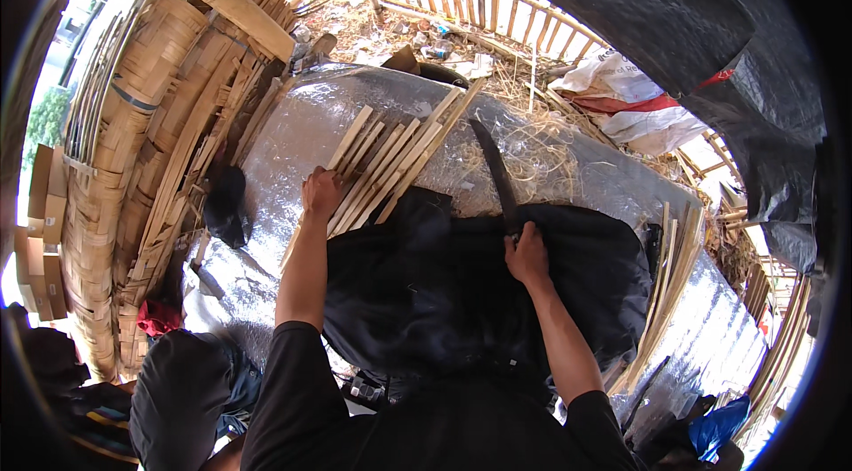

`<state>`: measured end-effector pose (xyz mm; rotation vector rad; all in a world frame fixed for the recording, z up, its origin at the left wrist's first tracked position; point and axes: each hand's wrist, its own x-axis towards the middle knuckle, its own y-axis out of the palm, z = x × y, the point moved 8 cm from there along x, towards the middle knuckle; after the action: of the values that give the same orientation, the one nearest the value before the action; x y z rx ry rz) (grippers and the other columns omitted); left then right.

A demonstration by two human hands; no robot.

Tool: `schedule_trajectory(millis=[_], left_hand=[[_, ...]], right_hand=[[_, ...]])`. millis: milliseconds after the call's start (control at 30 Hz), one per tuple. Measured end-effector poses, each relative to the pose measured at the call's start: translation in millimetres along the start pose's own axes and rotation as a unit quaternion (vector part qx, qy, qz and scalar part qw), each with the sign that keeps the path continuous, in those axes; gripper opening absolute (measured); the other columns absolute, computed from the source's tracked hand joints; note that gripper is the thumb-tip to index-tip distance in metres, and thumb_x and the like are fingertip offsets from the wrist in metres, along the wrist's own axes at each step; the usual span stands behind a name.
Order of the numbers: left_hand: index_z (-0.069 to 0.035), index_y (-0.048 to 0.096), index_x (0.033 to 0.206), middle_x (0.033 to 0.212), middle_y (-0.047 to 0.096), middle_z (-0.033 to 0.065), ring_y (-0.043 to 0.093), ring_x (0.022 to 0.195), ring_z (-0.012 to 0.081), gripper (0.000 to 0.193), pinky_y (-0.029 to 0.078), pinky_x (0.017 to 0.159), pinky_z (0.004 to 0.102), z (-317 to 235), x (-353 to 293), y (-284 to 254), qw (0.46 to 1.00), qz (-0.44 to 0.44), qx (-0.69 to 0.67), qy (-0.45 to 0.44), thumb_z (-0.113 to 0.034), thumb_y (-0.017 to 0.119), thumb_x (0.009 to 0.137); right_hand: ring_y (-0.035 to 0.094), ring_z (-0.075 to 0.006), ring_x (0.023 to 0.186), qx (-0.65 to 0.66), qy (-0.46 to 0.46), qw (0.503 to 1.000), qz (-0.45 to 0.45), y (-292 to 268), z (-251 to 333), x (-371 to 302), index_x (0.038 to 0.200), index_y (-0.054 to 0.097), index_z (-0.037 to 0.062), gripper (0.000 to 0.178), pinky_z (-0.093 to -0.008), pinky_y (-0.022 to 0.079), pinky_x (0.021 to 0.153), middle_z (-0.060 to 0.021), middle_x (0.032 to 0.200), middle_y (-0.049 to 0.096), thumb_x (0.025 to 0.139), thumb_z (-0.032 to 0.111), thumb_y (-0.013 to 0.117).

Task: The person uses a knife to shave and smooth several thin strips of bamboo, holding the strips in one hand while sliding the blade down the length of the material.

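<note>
My right hand [530,254] is closed round the handle of a machete [493,158]. Its long dark blade points away from me and curves a little to the left at the tip. My left hand [321,192] is closed on a pale bamboo strip [352,139] at the left side of a row. Several more bamboo strips [396,165] lie side by side just right of that hand, slanting away to the right. Black cloth [479,284] covers my lap, and the near ends of the strips reach its edge.
A silvery sheet [311,98] spreads on the ground before me. Shavings [550,156] lie beyond the machete. More strips [670,284] stand at my right. Woven bamboo panels [133,134] rise at the left, near another person's knee [182,382]. White sacks [621,98] lie far right.
</note>
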<state>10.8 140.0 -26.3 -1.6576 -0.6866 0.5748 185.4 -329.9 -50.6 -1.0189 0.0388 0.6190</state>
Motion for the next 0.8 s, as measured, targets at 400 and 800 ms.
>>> schedule_trajectory(millis=[400, 800], left_hand=[[0.0, 0.069, 0.107, 0.074, 0.06, 0.0019, 0.05, 0.065, 0.0107, 0.031, 0.041, 0.06, 0.0296, -63.2, 44.5, -67.6, 0.898, 0.106, -0.426, -0.019, -0.029, 0.057, 0.104], [-0.001, 0.06, 0.129, 0.102, 0.068, 0.0105, 0.07, 0.092, 0.0241, 0.04, 0.058, 0.08, 0.0373, -207.9, 66.3, -174.7, 0.697, 0.123, -0.706, 0.02, -0.032, 0.055, 0.104]], right_hand=[[0.061, -0.0502, 0.099, 0.025, -0.004, 1.0, 0.003, -4.1, -8.2, 3.3, 0.113, 0.042, -0.0006, 0.041, -0.0562, 0.051, 0.08, -0.029, 0.108, 0.057, 0.094, 0.027, 0.067], [0.063, -0.0447, 0.099, 0.044, 0.006, 0.999, -0.019, -16.4, -6.8, -0.1, 0.106, 0.053, -0.0015, 0.04, -0.0518, 0.051, 0.083, -0.0235, 0.1, 0.063, 0.092, 0.031, 0.071]])
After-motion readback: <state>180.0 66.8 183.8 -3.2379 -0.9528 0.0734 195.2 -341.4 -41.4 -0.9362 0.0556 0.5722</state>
